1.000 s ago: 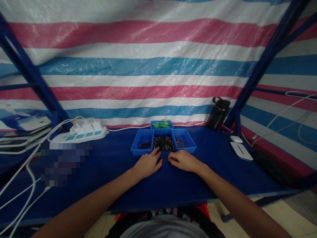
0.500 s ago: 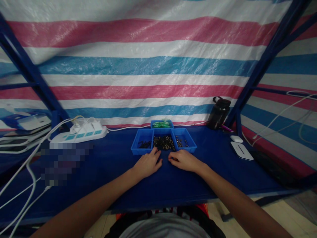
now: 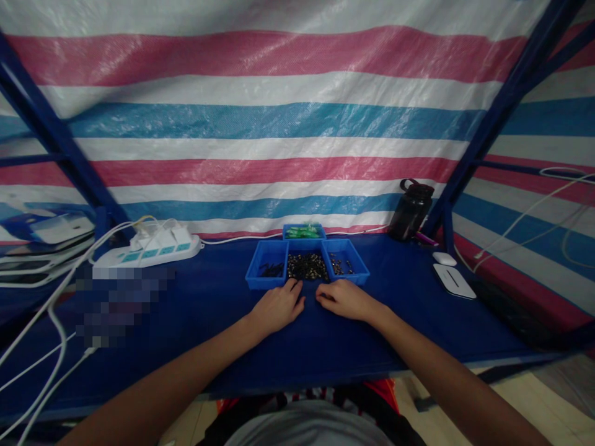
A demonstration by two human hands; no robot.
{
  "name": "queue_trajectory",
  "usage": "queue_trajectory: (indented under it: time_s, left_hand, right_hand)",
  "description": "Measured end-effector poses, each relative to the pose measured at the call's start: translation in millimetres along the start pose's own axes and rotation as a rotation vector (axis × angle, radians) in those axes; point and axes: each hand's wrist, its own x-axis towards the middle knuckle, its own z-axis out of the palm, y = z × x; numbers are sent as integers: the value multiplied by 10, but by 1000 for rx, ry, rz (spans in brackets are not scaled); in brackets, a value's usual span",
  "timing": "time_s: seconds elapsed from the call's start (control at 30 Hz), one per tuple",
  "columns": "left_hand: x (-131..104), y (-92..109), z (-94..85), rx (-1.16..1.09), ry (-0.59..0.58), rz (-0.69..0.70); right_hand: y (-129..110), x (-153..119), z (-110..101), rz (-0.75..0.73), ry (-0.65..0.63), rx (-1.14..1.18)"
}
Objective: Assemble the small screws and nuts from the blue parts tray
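My left hand (image 3: pixel 279 305) rests on the blue table at the front edge of the middle blue bin (image 3: pixel 307 245). Its fingers are stretched out, the thumb apart, with nothing in them. To the right, my right hand (image 3: pixel 346 298) lies on the table just before the right blue bin (image 3: pixel 360 266). Its fingers are curled in, so their inside is hidden. Small black and brass-coloured pieces (image 3: pixel 307 266) fill the middle bin. Thin black pieces (image 3: pixel 272 270) lie in the left blue bin (image 3: pixel 253 266), and a few small metallic pieces (image 3: pixel 341 265) in the right one.
Behind these stands a small blue bin with green pieces (image 3: pixel 303 231). A white power strip (image 3: pixel 158 251) with plugs and cables is on the left, beside stacked devices (image 3: pixel 46 254). On the right are a dark bottle (image 3: pixel 409 210), a white case (image 3: pixel 444 259) and a flat white device (image 3: pixel 454 281).
Both hands stay in the same place and pose. The view has tilted very slightly; the bins and their contents look unchanged.
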Motion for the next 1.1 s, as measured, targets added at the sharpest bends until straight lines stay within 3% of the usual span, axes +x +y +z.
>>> queue_trajectory:
  time_s: [1.1]
  left_hand:
    - [6, -26, 13, 43, 32, 61]
  right_hand:
    - [6, 2, 14, -4, 12, -12]
